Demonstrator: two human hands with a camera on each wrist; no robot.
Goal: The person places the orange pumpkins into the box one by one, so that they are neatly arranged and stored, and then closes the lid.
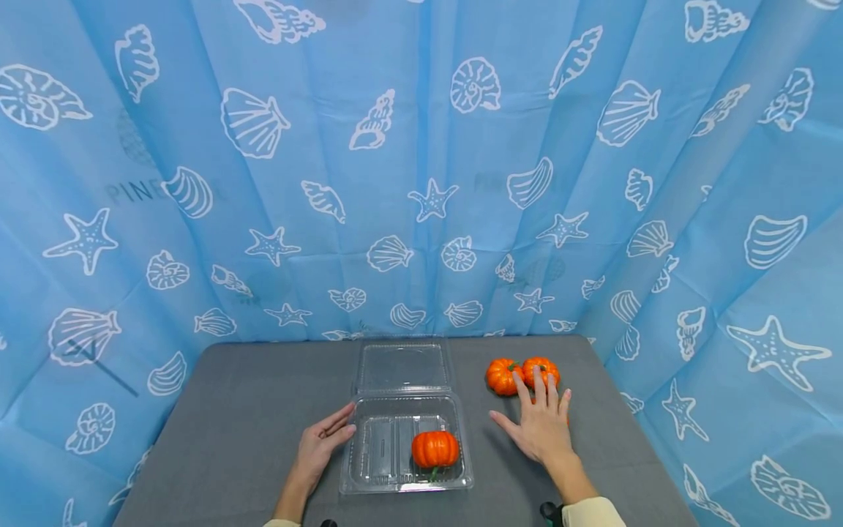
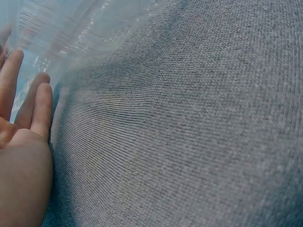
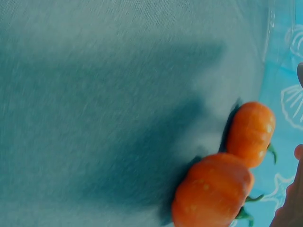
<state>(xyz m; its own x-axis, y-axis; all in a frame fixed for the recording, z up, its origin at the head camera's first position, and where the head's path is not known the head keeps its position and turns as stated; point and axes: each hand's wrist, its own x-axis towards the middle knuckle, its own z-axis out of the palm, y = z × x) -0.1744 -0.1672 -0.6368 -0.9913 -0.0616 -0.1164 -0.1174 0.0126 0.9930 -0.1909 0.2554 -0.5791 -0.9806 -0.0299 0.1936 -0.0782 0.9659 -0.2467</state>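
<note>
A clear plastic clamshell box (image 1: 349, 479) lies with its lid (image 1: 403, 366) folded back. One small orange pumpkin (image 1: 435, 449) sits in the right side of its base. At the box's left rim is my left hand (image 1: 318, 446), its fingertips right against the plastic; the left wrist view shows its fingers (image 2: 42, 109) extended. My right hand (image 1: 545, 430) hovers with spread fingers over a group of pumpkins on the right. Two of these, a left pumpkin (image 1: 503, 377) and a right pumpkin (image 1: 544, 368), show beyond the fingertips; more orange is mostly hidden beneath the hand.
A grey cloth-covered table (image 1: 250, 410) carries everything. Behind it and along both sides hangs a blue curtain (image 1: 421, 278) printed with white shells and starfish. Dark round pieces (image 1: 548, 510) show by the right cuff.
</note>
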